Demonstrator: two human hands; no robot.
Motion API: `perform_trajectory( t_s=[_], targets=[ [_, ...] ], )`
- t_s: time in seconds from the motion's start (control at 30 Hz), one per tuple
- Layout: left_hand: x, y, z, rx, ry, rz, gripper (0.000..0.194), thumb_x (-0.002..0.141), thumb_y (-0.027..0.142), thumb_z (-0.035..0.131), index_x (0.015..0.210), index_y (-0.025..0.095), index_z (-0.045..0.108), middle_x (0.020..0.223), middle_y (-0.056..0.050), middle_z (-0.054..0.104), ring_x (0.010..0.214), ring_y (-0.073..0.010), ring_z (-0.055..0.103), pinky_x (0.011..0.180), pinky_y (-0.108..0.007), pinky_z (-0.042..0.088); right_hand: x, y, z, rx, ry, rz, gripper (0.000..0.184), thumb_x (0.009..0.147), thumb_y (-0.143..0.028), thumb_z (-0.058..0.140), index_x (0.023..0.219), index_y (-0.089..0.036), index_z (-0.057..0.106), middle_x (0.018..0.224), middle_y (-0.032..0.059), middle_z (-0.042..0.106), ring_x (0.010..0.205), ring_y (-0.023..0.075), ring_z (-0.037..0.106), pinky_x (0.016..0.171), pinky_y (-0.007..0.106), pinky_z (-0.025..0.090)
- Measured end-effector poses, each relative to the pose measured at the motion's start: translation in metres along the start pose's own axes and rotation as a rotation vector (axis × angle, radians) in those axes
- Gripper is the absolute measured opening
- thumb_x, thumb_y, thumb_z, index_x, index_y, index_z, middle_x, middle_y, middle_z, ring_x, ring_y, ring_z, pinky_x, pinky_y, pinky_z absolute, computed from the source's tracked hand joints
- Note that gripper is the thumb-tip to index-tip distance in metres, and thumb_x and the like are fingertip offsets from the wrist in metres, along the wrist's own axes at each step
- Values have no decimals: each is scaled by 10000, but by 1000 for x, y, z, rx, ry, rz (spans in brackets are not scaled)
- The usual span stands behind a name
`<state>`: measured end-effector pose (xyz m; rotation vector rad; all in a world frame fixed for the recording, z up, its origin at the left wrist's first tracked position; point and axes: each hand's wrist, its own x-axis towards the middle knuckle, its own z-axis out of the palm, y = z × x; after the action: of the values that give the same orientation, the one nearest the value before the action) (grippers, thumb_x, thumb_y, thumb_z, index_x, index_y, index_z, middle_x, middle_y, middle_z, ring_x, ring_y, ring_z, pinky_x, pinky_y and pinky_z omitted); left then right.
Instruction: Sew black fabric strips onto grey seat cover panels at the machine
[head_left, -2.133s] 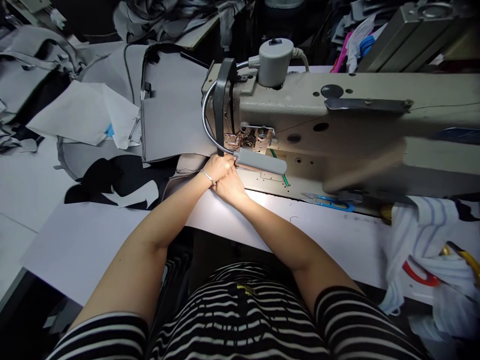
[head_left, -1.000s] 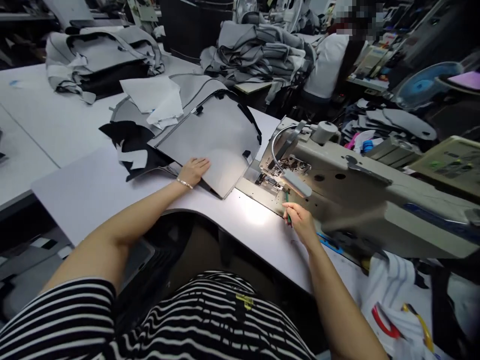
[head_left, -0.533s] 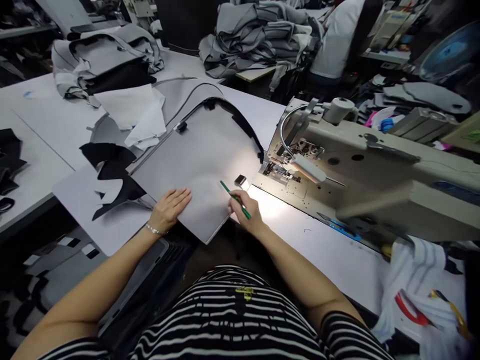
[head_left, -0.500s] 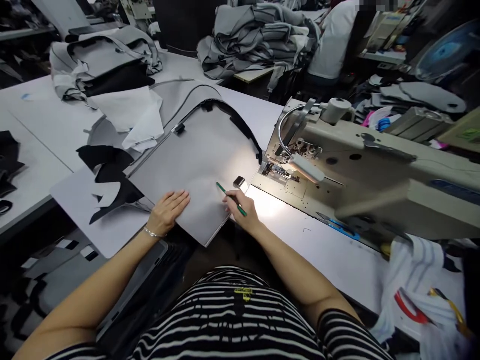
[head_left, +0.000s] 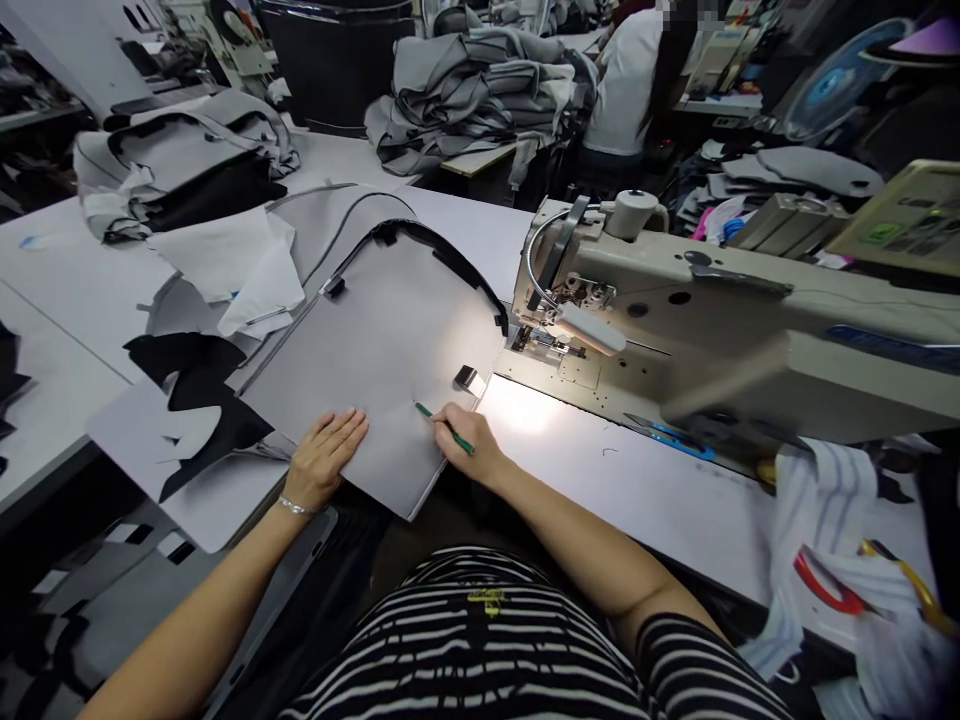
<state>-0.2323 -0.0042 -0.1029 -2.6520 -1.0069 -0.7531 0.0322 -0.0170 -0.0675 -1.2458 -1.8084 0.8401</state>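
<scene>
A large grey fabric panel with a black curved edging lies across the table in front of me. My left hand rests flat on its near left part, fingers stretched out. In my right hand is a green pencil, whose tip points at the panel's surface, near or touching it; I cannot tell which. Close by the right hand, a small black-and-white tab sits at the panel's right edge. The panel's far right corner lies beside the needle area of a sewing machine.
Blue-handled snips lie by the machine base. Black fabric pieces and white fabric lie left of the panel. Grey fabric heaps stand behind. Red-handled scissors and striped white webbing are at right. A person is farther back.
The view has shifted, so the scene sits further left. The pencil tip has moved nearer to me across the panel. My left hand stays flat on the panel.
</scene>
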Motion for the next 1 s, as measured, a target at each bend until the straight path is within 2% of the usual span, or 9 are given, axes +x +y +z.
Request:
perform_trajectory(
  t_s=[0.1,0.2,0.27,0.37,0.5,0.63,0.73,0.87,1.0],
  targets=[
    [-6,-3,-4,-28,-4,-73,572,761,29,341,1269,241,497,1241,-88,573,1204,-220,497,1021,-458,385,-8,-4,-6,112,-175,6,122,773,-139,389,721,-187,489,591,-33,596,467,81,540,537,194,431],
    [-17,-12,-16,-15,159,-392,438,708,105,448,1103,201,611,1247,-101,565,1205,-256,487,1050,-469,352,-24,2,-40,42,-99,-18,158,822,-176,371,818,-179,530,642,-12,615,471,81,537,512,193,417],
    [-23,-25,-27,-111,358,-742,391,677,169,511,1055,176,612,1233,-109,564,1169,-271,509,1038,-470,371,-34,13,-72,-269,63,14,174,840,-198,388,872,-167,555,700,27,621,570,118,566,562,223,425],
    [-20,-49,-43,-614,585,-1240,306,657,256,556,947,160,573,1019,-86,636,970,-230,608,964,-445,449,-41,38,-120,-829,107,323,193,825,-150,417,937,-128,572,855,111,620,724,196,596,621,277,419],
    [4,-73,-53,-976,516,-1575,138,652,234,548,747,151,493,758,-56,602,784,-185,619,849,-406,510,-36,74,-161,-1198,-1,632,279,842,-62,330,992,-71,565,959,182,567,857,248,591,682,317,411],
    [29,-56,-53,-498,416,-1360,299,653,277,611,912,154,525,947,-106,577,982,-262,560,881,-474,463,-30,92,-169,-1224,7,722,350,881,-80,260,1041,-74,571,1010,207,541,942,283,554,717,352,394],
    [38,-3,-42,-122,302,-807,402,694,351,632,1026,137,554,1131,-163,530,1137,-306,459,983,-492,367,-28,80,-157,-1224,86,710,348,894,-102,259,1079,-109,554,1001,193,532,932,287,537,721,370,372],
    [42,85,-3,80,-160,-70,478,772,390,571,1199,182,524,1315,-155,458,1228,-316,386,1036,-524,275,-18,50,-126,-1172,54,536,314,882,-100,280,1033,-116,555,960,167,531,895,270,520,713,365,347],
    [42,123,36,280,-351,37,466,825,191,484,1291,187,465,1346,-146,453,1217,-292,418,990,-526,328,-7,41,-100,-1068,-33,382,281,856,-101,326,995,-124,569,969,155,539,883,248,507,708,341,341]
  ],
)
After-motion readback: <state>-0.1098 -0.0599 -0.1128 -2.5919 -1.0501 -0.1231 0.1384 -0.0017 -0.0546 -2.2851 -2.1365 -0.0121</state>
